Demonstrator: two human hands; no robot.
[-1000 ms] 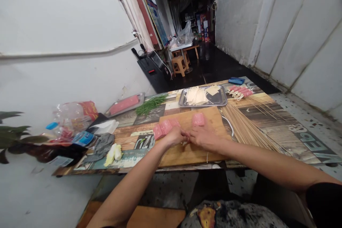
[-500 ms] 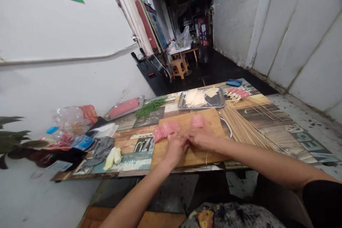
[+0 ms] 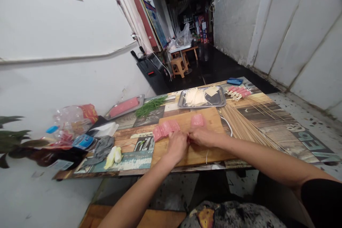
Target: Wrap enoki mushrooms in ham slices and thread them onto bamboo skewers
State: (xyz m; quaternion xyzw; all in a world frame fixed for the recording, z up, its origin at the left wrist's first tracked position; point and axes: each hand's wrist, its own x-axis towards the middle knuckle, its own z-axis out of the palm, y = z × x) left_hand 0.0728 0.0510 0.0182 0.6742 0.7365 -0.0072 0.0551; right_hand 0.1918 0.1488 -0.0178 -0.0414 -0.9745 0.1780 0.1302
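Over the wooden cutting board (image 3: 171, 156), my left hand (image 3: 178, 143) and my right hand (image 3: 201, 136) meet with fingers curled and tips together. What they pinch is hidden behind the fingers. Thin pink meat slices (image 3: 166, 128) overlap in a row on the board, just beyond and left of my left hand. A separate pink meat slice (image 3: 197, 119) lies beyond my right hand. Past the board stands a metal tray (image 3: 219, 100) with pale enoki mushrooms (image 3: 195, 97) and flat, pale yellowish sheets (image 3: 212, 90).
Bamboo skewers (image 3: 245, 126) fan out right of the board, near finished-looking meat skewers (image 3: 237, 92) and a blue object (image 3: 234, 81). Green chives (image 3: 151, 107) and a tray of pink meat (image 3: 124, 108) lie back left. Cabbage leaves (image 3: 113, 156), a grey cloth (image 3: 101, 151) and bottles sit left.
Both hands stay together over the board, with only slight shifts of the fingers; the left hand is turned a little more inward. The meat slices and trays have not moved.
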